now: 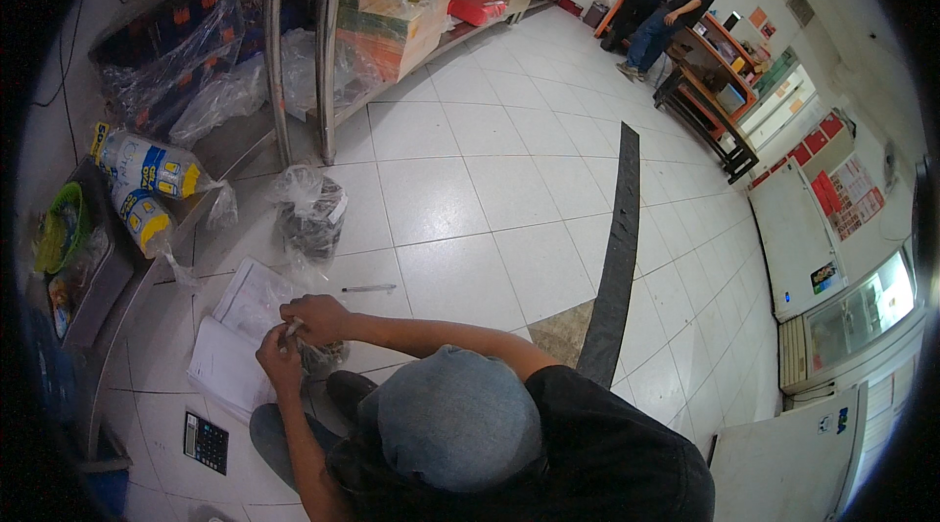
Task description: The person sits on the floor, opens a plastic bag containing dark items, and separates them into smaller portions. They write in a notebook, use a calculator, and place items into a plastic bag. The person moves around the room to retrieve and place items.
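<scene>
Two hands low centre-left, working together over the floor: left hand (281, 357) and right hand (315, 312) both pinch the neck of one small clear bag (318, 355) of dark contents. The bag's body hangs just below and right of the fingers, its twisted top between the fingertips of both hands; fingers curled closed on the plastic. One open notebook (240, 331) with white pages lies on the tiles under and left of the hands. One pen (368, 288) just beyond the right hand, apart from it. One black calculator (206, 442) near-left on the floor. One more knotted clear bag (311, 213) with dark contents stands further off, beyond the notebook. Left side: two clear cylindrical packs (152, 169) with blue and yellow labels lying on a low metal shelf (117, 277), one green basket (61, 228) at the far-left edge. Far left on metal racks: several plastic-wrapped cartons, one stack wrapped orange-green (397, 8), one red flat pack (476, 5) beside it. One long dark strip (615, 267) runs across the white tiles at centre. Two people (666, 8) stand far right at a wooden counter (707, 91). Right wall: red and white posters (842, 189), one white chest freezer (798, 228), one glass-top freezer (862, 311) nearer.
</scene>
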`<control>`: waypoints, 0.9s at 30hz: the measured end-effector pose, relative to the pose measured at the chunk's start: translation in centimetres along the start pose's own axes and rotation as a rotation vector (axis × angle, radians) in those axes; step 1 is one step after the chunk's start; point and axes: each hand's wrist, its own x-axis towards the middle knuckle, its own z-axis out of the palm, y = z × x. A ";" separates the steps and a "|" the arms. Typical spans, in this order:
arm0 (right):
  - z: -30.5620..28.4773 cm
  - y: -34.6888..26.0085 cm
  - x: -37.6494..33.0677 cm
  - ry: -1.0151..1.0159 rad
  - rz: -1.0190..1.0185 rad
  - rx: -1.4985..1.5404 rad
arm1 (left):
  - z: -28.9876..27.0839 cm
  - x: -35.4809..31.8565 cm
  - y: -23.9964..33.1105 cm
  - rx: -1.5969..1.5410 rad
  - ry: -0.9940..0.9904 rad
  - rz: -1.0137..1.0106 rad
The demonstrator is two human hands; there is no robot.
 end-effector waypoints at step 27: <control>0.5 0.6 0.1 -0.019 0.006 -0.006 | -0.1 0.1 0.2 -0.011 -0.010 -0.006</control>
